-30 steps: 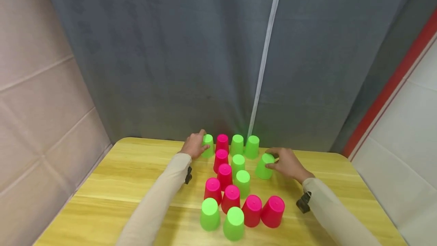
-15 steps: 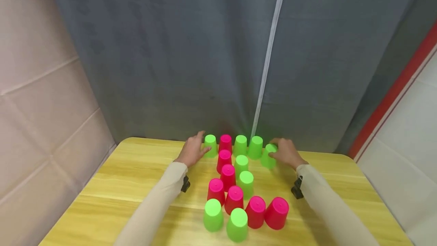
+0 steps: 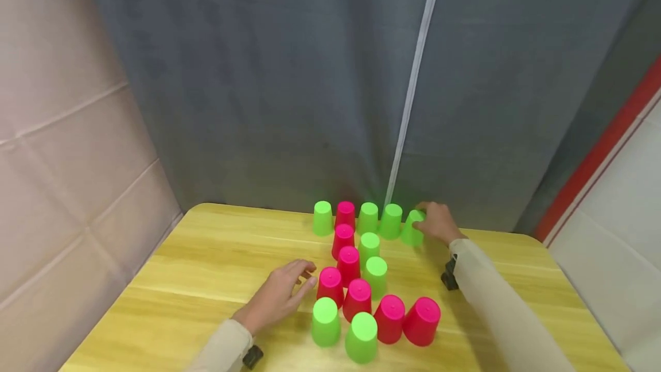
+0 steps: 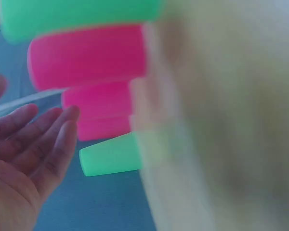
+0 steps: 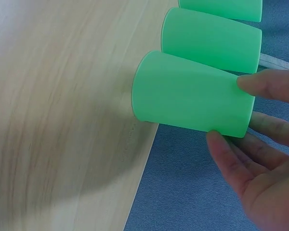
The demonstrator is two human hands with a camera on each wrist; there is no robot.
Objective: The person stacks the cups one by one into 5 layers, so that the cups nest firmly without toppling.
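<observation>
Head view: my right hand [image 3: 438, 223] holds the end green cup [image 3: 412, 228] of the row along the tabletop's [image 3: 206, 263] far edge. My left hand [image 3: 279, 296] hovers with fingers spread loosely, just beside a pink cup [image 3: 330, 286] mid-table.

Cups [image 3: 361, 280] are bright green and hot pink; table [image 3: 206, 268] is yellow wood-grain; curtain [image 3: 289, 85] is grey.

Row of five upturned cups along the bench's [image 3: 206, 257] far edge, right hand [image 3: 438, 223] at its right-end cup [image 3: 413, 227], column of cups running toward the near edge, left hand [image 3: 276, 297] just left of that column's near cups.
</observation>
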